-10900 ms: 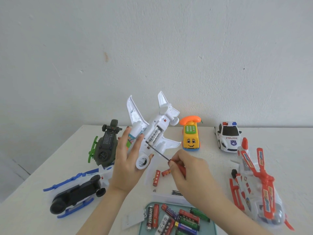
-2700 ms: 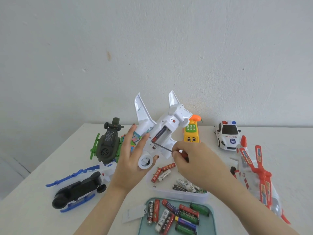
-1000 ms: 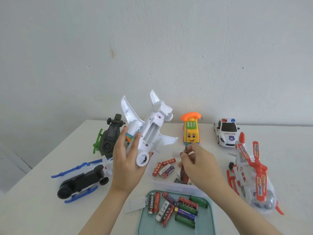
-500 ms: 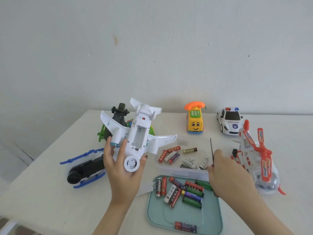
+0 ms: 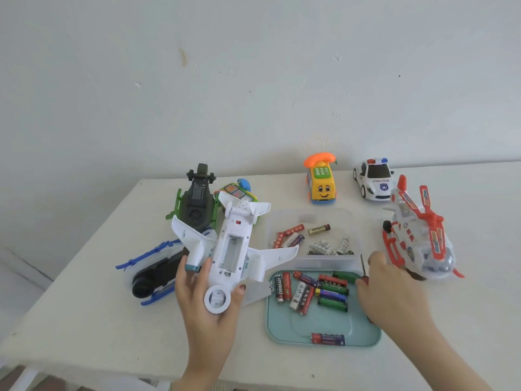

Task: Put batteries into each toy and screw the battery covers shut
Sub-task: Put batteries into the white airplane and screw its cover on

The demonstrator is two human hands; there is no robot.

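L hand comes up from the lower edge, palm up. Its fingers and thumb curl round the nose end of the white toy airplane and hold it belly-up w/ the tail pointing away. The plane is smooth, glossy plastic w/ swept wings. A round disc wheel sits at the nose and the rectangular battery bay is open, its bare inside showing.

R hand shows its back to the camera, just right of the teal tray. Its fingers are curled round a screwdriver (thin dark metal shaft pokes up past the knuckles, a bit of red handle shows).

The tray is a shallow rounded rectangle holding loose cylindrical batteries in red, green, blue and black. Touching its far edge is a clear plastic box w/ more batts inside. A flat white plastic cover lies on the matte white table between the plane and the tray.
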